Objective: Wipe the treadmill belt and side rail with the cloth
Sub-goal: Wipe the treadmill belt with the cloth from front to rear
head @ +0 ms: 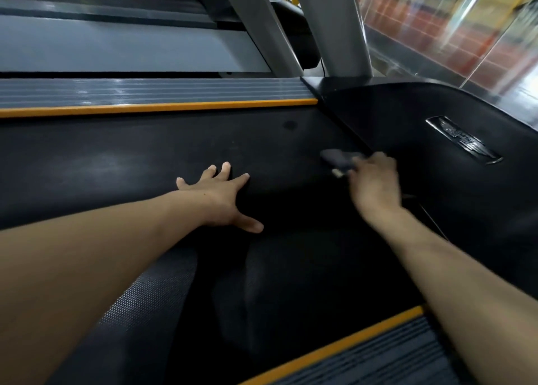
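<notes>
Head view shows us leaning over the black treadmill belt (116, 163). Our left hand (217, 199) lies flat on the belt with its fingers (225, 169) spread out straight, holding nothing. Our right hand (374, 180) has its fingers curled around a small dark cloth (334, 157). The cloth sticks out past those fingers, toward the front end of the belt. It is blurry, so we cannot tell how much of it touches the belt.

Just past the cloth, the belt meets the edge of the black front cover (407, 116). A shiny badge (463, 141) sits on that cover, off to the right of our right fingers.

Far beyond our left fingers runs a thin orange strip (157, 107). Behind it lies the grey ribbed side rail (145, 91). A second orange strip (334, 346) and another ribbed rail (387, 358) run close to us, under our right arm.

Between the two orange strips the belt is wide and dark. It stretches away to the left of our left fingers, with nothing lying on it.

Two grey posts (340, 26) stand up behind the cover. Next to them, beyond the side rail, we see another treadmill (116, 46).
</notes>
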The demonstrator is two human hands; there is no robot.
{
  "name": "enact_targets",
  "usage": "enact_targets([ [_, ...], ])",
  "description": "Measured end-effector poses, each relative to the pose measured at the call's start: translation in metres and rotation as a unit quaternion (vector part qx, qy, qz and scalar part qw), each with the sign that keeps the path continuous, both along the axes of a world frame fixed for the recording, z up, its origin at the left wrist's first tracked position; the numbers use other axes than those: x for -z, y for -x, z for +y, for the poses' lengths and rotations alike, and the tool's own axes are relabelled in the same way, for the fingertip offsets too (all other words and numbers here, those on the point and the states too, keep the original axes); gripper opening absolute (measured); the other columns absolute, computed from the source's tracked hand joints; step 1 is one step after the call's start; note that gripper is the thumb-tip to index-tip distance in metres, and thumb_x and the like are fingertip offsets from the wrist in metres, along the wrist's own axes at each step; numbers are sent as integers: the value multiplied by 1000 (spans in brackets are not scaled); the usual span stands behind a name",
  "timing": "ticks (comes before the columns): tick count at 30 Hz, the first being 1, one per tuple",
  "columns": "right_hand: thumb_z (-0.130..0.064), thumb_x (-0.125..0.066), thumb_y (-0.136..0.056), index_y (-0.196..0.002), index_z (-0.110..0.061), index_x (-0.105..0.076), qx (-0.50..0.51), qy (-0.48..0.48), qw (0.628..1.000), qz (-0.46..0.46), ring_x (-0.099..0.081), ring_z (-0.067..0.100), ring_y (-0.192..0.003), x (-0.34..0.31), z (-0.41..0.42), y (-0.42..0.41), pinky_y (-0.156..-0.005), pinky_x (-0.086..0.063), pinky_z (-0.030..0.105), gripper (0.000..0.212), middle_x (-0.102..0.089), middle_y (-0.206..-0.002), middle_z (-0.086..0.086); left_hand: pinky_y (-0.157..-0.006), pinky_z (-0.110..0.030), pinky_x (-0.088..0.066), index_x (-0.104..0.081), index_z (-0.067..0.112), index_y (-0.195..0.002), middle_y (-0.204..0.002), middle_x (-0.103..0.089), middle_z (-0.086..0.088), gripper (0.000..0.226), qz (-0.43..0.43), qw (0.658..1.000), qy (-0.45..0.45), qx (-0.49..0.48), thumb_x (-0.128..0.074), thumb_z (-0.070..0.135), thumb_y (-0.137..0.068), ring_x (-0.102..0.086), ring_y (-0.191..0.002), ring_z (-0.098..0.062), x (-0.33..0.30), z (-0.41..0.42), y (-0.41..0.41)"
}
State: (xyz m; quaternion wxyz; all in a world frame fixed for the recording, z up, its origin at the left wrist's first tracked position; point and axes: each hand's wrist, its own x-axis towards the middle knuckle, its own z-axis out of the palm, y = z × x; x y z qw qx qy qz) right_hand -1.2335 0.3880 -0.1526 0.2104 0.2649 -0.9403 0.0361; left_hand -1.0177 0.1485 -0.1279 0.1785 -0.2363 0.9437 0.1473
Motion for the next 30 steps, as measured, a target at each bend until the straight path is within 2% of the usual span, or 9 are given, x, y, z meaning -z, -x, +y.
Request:
enact_targets([
  [5,-28,-58,-94,-120,-12,-65,75,90,992,-47,-48,43,-101,-3,6,-18,-88,-43,45,32,-54,-112,22,-111,-79,-3,-2,52,-155,-168,15,8,130,-6,1000,7,0,-69,90,-51,15,-154,-22,0,1,0],
  [9,-26,-68,-84,-116,-16,-68,-56,116,990,-63,-55,41,-90,1,-40,-92,-82,-46,43,33,-61,-100,20,-111,-78,-3,-2,48,-156,-168,15,7,130,2,1000,7,-5,-70,88,-52,15,-154,-23,-2,3,-1],
  [13,-26,-67,-87,-118,-14,-71,-182,116,973,-82,-54,35,-93,0,-49,-117,-84,-49,42,33,-59,-99,16,-115,-73,-1,-9,44,-157,-169,8,1,119,29,999,25,-6,-66,86,-62,11,-155,-25,-5,13,-10],
  [15,-28,-61,-89,-115,-16,-72,-158,72,982,-66,-54,35,-95,-4,-33,-87,-83,-49,40,31,-58,-99,14,-119,-67,-6,-23,44,-154,-167,-8,-3,106,68,997,38,-9,-64,85,-65,-1,-154,-27,-4,19,-19],
  [18,-30,-57,-90,-113,-16,-71,-26,48,998,-38,-52,40,-99,-10,11,-28,-83,-50,44,30,-57,-104,17,-113,-55,-27,-44,44,-140,-149,-34,0,81,146,987,61,-17,-58,84,-72,-25,-140,-27,-2,27,-36],
  [21,-29,-54,-97,-123,-13,-66,60,45,996,-47,-48,43,-108,-11,34,-12,-88,-46,48,32,-53,-115,23,-107,-51,-32,-48,41,-138,-138,-41,4,68,185,980,78,-5,-53,78,-82,-34,-133,-23,3,35,-51],
  [23,-30,-54,-96,-121,-14,-68,72,70,993,-63,-50,44,-108,-13,23,-27,-91,-45,47,33,-55,-115,25,-109,-50,-32,-47,41,-141,-139,-42,7,73,178,981,74,10,-51,81,-80,-36,-133,-20,2,39,-58],
  [25,-33,-56,-93,-118,-18,-70,42,86,993,-73,-55,43,-103,-15,4,-54,-91,-47,43,33,-58,-111,24,-111,-51,-32,-42,42,-146,-145,-40,8,86,140,988,65,20,-49,88,-74,-33,-137,-19,-3,41,-62],
  [30,-32,-63,-90,-117,-20,-72,-151,106,981,-63,-55,36,-93,-6,-30,-129,-83,-48,40,31,-60,-101,18,-112,-52,-34,-34,42,-152,-154,-32,9,101,78,995,61,22,-49,94,-66,-29,-142,-20,-9,44,-61],
])
